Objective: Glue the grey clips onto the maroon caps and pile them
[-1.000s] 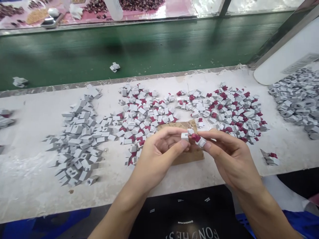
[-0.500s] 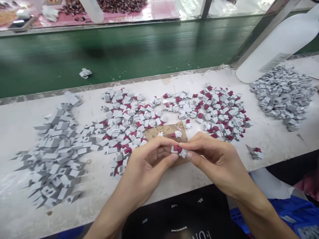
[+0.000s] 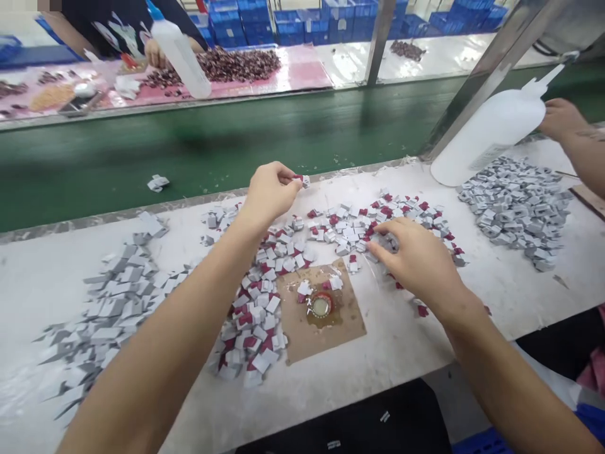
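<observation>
My left hand (image 3: 274, 192) is stretched to the far edge of the white table, its thumb and fingers pinching a small grey and dark-red part (image 3: 301, 181). Over the right-hand pile of grey and dark-red parts (image 3: 350, 233) is my right hand (image 3: 416, 255), thumb and fingers apart, with its fingertips at the pile. Whether it touches a part is unclear. Between my arms lies a brown cardboard piece (image 3: 302, 340) bearing a wet bottle cap (image 3: 321, 305) and two small parts. Another mixed pile (image 3: 259, 309) lies left of the cardboard.
Plain grey parts (image 3: 118, 290) are heaped at the left, and more (image 3: 520, 208) at the right. A white bottle (image 3: 491, 135) leans beside a metal post (image 3: 477, 75). Beyond runs a green belt (image 3: 227, 139). Another person's hand (image 3: 564, 120) is at far right; a person sits across.
My hands have parted. The left has moved away to the far table edge with a part; the right has moved up and right, opening over the pile. The view has tilted upward.
</observation>
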Demonstrator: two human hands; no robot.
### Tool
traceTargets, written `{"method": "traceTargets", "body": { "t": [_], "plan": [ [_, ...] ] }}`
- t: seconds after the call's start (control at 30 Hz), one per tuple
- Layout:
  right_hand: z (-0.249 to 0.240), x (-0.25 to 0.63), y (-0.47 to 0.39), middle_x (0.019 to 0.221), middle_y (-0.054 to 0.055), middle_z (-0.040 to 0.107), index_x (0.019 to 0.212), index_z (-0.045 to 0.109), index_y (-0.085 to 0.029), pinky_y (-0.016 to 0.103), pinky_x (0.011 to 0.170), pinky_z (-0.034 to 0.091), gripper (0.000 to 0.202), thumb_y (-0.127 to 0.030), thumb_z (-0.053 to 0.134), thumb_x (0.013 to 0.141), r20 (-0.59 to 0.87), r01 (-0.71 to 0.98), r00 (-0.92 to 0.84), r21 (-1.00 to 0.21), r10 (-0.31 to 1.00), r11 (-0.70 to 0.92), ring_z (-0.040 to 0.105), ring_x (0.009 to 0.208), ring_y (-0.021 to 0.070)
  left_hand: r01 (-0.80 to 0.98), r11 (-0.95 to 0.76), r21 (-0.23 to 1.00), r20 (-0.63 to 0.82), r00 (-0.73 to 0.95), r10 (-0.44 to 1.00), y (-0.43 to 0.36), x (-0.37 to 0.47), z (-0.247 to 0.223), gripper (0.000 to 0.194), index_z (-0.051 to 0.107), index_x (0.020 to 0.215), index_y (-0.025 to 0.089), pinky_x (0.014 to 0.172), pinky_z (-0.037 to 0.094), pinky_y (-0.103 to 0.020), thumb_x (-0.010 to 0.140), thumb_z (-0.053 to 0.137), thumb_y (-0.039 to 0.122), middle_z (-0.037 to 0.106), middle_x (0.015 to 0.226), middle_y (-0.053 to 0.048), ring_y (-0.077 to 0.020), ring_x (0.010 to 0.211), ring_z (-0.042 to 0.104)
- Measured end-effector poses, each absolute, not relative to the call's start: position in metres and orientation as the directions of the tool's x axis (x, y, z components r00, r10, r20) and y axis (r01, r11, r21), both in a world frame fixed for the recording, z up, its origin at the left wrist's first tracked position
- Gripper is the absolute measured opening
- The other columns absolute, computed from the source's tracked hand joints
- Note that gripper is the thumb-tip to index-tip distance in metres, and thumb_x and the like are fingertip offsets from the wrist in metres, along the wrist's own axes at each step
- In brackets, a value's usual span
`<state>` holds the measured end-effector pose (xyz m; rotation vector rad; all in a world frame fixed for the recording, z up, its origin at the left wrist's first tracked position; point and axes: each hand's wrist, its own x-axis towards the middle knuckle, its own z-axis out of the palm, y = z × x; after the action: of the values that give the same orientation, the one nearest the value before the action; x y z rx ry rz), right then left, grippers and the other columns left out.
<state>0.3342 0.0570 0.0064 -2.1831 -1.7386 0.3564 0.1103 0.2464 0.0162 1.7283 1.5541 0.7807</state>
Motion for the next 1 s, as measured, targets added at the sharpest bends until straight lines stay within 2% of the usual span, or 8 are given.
{"method": "traceTargets", "body": {
  "t": [0.13,0.27,0.37,0.53,0.67,0.77,0.9,1.0],
  "plan": [
    [-0.003,0.33,0.064,0.114,0.014,0.088,0.11,0.086,-0.023,0.046,0.079,0.055,0.017,-0.029,0.071,0.105,0.004,0.899,0.193,-0.402,0.981,-0.175,0.078,0.12,0.0419,0.587,0.003,0.81,-0.056,0.073,0.996,0.293,0.129,-0.004,0.025,0.066,0.075,0.022,0.102,0.059,-0.055,0.092,0.083,0.014,0.075,0.092,-0.017,-0.0317,0.094,0.071],
    [-0.004,0.334,0.061,0.109,0.012,0.087,0.113,0.087,-0.022,0.041,0.071,0.054,0.023,-0.027,0.067,0.103,-0.001,0.882,0.171,-0.445,0.985,-0.153,0.081,0.095,0.033,0.591,0.029,0.806,-0.084,0.065,0.994,0.317,0.138,-0.016,0.024,0.069,0.078,0.021,0.1,0.061,-0.055,0.1,0.08,0.018,0.077,0.093,-0.018,-0.0309,0.094,0.072],
    [0.004,0.339,0.056,0.104,0.012,0.084,0.121,0.09,-0.021,0.041,0.067,0.058,0.031,-0.037,0.067,0.106,0.016,0.817,0.194,-0.556,0.981,-0.153,0.078,0.079,0.0271,0.608,0.038,0.793,-0.094,0.062,0.994,0.329,0.142,-0.015,0.018,0.072,0.083,0.021,0.106,0.06,-0.06,0.096,0.082,0.013,0.08,0.098,-0.02,-0.0369,0.104,0.076],
    [0.015,0.332,0.05,0.098,0.009,0.086,0.12,0.093,-0.026,0.044,0.085,0.072,0.035,-0.052,0.092,0.096,-0.06,0.238,0.291,-0.962,0.955,-0.133,0.086,0.088,0.0275,0.601,-0.071,0.796,0.017,0.095,0.995,0.302,0.139,0.009,0.031,0.076,0.116,0.021,0.124,0.052,-0.06,0.091,0.081,0.003,0.079,0.142,-0.02,-0.0411,0.141,0.069],
    [0.016,0.317,0.047,0.106,0.005,0.089,0.111,0.093,-0.029,0.041,0.09,0.078,0.033,-0.052,0.103,0.09,-0.113,-0.159,0.3,-0.985,0.947,-0.068,0.089,0.092,0.0233,0.394,-0.331,0.857,0.12,0.473,0.873,0.221,0.121,0.037,0.019,0.079,0.12,0.022,0.105,0.063,-0.043,0.105,0.073,0.012,0.085,0.133,-0.012,-0.0287,0.12,0.078],
    [0.015,0.304,0.041,0.099,0.001,0.089,0.108,0.093,-0.031,0.036,0.089,0.079,0.024,-0.047,0.104,0.093,-0.091,-0.277,0.252,-0.961,0.963,-0.018,0.089,0.088,0.0196,0.178,-0.338,0.924,0.142,0.661,0.737,0.154,0.105,0.049,0.015,0.081,0.122,0.024,0.097,0.065,-0.036,0.108,0.075,0.021,0.087,0.118,-0.005,-0.0218,0.106,0.081],
    [0.015,0.29,0.025,0.105,0.002,0.09,0.116,0.093,-0.033,0.035,0.088,0.079,0.014,-0.042,0.093,0.105,-0.035,-0.195,0.154,-0.981,0.987,-0.004,0.089,0.091,0.02,0.134,-0.233,0.963,0.113,0.586,0.802,0.097,0.088,0.047,0.009,0.082,0.114,0.024,0.09,0.064,-0.031,0.111,0.075,0.021,0.087,0.107,-0.002,-0.017,0.095,0.08],
    [0.018,0.284,0.009,0.123,0.003,0.087,0.133,0.088,-0.037,0.034,0.097,0.077,0.028,-0.029,0.091,0.106,0.185,0.174,0.153,-0.972,0.971,0.158,0.089,0.108,0.0217,0.081,0.024,0.996,-0.061,0.491,0.869,0.074,0.077,0.041,0.008,0.083,0.112,0.024,0.081,0.064,-0.03,0.112,0.077,0.029,0.085,0.098,-0.002,-0.0168,0.086,0.079]
  ]
}}
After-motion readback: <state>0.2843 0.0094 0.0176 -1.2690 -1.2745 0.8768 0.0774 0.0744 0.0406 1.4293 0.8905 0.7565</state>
